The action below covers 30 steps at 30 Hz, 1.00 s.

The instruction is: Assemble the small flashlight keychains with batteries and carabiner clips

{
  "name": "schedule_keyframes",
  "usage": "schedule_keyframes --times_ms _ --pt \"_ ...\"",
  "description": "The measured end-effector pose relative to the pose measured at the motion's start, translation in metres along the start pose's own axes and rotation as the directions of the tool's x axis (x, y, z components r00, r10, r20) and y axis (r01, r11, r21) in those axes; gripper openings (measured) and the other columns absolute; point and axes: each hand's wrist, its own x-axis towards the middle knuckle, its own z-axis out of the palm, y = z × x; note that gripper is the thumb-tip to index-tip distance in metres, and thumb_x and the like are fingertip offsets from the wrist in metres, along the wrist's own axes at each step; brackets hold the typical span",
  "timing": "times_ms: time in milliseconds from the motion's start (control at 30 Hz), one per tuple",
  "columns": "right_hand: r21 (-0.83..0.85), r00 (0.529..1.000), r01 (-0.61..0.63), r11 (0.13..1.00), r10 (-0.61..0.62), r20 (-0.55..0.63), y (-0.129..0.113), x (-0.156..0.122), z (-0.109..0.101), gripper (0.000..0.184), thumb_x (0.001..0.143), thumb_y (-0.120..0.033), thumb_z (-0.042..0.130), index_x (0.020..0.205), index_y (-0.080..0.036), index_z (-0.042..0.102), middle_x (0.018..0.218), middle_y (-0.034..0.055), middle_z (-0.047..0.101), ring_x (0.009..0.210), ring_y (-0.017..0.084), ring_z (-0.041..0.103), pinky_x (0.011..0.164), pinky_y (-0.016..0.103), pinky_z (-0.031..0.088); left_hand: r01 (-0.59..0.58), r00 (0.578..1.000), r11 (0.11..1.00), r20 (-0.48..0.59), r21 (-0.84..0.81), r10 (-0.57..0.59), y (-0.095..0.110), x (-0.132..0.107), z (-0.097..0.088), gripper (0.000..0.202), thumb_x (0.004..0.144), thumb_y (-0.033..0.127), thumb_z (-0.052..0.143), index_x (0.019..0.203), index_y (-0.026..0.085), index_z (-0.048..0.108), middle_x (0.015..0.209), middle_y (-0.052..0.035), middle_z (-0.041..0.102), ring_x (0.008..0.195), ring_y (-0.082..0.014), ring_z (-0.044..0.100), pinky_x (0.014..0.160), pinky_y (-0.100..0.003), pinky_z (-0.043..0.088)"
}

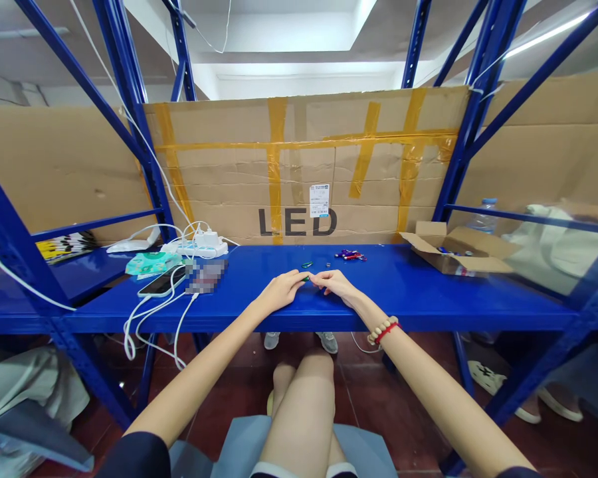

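From my remote seat I see both hands over the middle of the bench (403, 292), just behind its front edge. My left hand (285, 291) has thumb and fingers clamped on the green piece (305, 279), which sits between the two hands. The fingertips of my right hand (335, 284) are drawn together at the other end of it; I cannot tell whether they grip anything.

Past my fingers, toward the back edge, lie a second green piece (307, 265) and a small grey bit (327, 265), well apart from each other. The pile (349, 255) of red and purple pieces is nearer still to that edge, right of the grey bit. At the back right corner I have an open box (451, 255) with small items inside. Toward the left end are the phone (162, 282), a green pack (149, 264) and, by the back edge, the power strip (206, 247).
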Motion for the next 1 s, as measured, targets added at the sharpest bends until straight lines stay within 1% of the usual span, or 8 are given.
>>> schedule_keyframes --times_ms 100,200,333,400,500,633,833,1000 --pt "-0.023 1.000 -0.003 1.000 0.003 0.006 -0.002 0.000 0.003 0.036 0.049 -0.047 0.074 0.055 -0.013 0.064 0.060 0.0016 0.059 0.055 0.007 0.043 0.044 0.018 0.032 0.021 1.000 0.993 0.012 -0.116 -0.020 -0.002 0.001 0.002 0.028 0.091 0.028 0.038 0.109 0.020 0.058 0.106 -0.0047 0.063 0.096 -0.0173 0.059 0.087 -0.028 0.045" --pt "-0.046 1.000 0.014 0.999 -0.014 -0.006 0.000 0.001 0.006 0.036 0.051 -0.047 0.074 0.058 -0.012 0.066 0.056 0.0010 0.057 0.051 0.007 0.042 0.043 0.019 0.031 0.063 0.998 0.982 0.033 -0.180 -0.058 -0.004 0.003 0.004 0.026 0.090 0.028 0.039 0.102 0.020 0.061 0.107 -0.0038 0.065 0.099 -0.0173 0.059 0.091 -0.028 0.043" --pt "-0.033 0.989 0.121 0.992 -0.123 -0.078 0.006 0.004 0.006 0.041 0.054 -0.047 0.073 0.075 -0.012 0.070 0.060 0.0015 0.059 0.048 0.007 0.042 0.040 0.019 0.031 0.162 0.986 0.965 0.011 -0.208 -0.164 -0.005 0.005 0.004 0.026 0.090 0.030 0.038 0.101 0.021 0.060 0.107 -0.0030 0.065 0.099 -0.0179 0.059 0.088 -0.028 0.044" --pt "-0.011 0.976 0.186 0.983 -0.186 -0.110 0.009 0.004 0.005 0.043 0.055 -0.045 0.074 0.082 -0.012 0.070 0.065 0.0027 0.062 0.048 0.007 0.043 0.040 0.019 0.032 0.181 0.983 0.957 0.001 -0.227 -0.186 -0.006 0.006 0.005 0.026 0.090 0.031 0.038 0.100 0.022 0.060 0.106 -0.0025 0.065 0.098 -0.0179 0.059 0.088 -0.028 0.044" --pt "-0.002 0.959 0.262 0.965 -0.261 -0.112 0.011 0.003 0.004 0.040 0.057 -0.044 0.073 0.080 -0.012 0.071 0.071 0.0049 0.064 0.047 0.006 0.043 0.040 0.020 0.033 0.155 0.987 0.950 -0.001 -0.273 -0.161 -0.007 0.006 0.006 0.025 0.090 0.029 0.038 0.097 0.020 0.060 0.103 -0.0023 0.066 0.096 -0.0167 0.060 0.087 -0.026 0.043" --pt "-0.016 0.938 0.342 0.939 -0.343 -0.055 0.010 0.003 0.005 0.037 0.056 -0.045 0.074 0.073 -0.013 0.071 0.082 0.0071 0.064 0.046 0.006 0.046 0.042 0.022 0.037 0.137 0.989 0.943 -0.012 -0.305 -0.147 -0.009 0.006 0.007 0.025 0.090 0.028 0.037 0.094 0.018 0.060 0.101 -0.0036 0.066 0.094 -0.0167 0.060 0.085 -0.025 0.043" --pt "-0.068 0.926 0.370 0.926 -0.374 -0.059 0.013 0.006 0.005 0.038 0.056 -0.048 0.073 0.074 -0.014 0.072 0.080 0.0065 0.065 0.044 0.007 0.047 0.043 0.024 0.040 0.126 0.991 0.946 0.003 -0.300 -0.131 -0.007 0.006 0.006 0.026 0.090 0.029 0.037 0.096 0.017 0.060 0.102 -0.0049 0.065 0.094 -0.0178 0.059 0.084 -0.026 0.043" --pt "-0.239 0.914 0.357 0.903 -0.391 -0.112 0.017 0.009 0.002 0.034 0.059 -0.048 0.072 0.072 -0.016 0.072 0.077 0.0049 0.066 0.042 0.007 0.049 0.044 0.024 0.039 0.111 0.994 0.955 0.031 -0.274 -0.106 -0.005 0.005 0.005 0.026 0.090 0.029 0.038 0.096 0.017 0.060 0.101 -0.0048 0.066 0.094 -0.0175 0.059 0.084 -0.026 0.044"
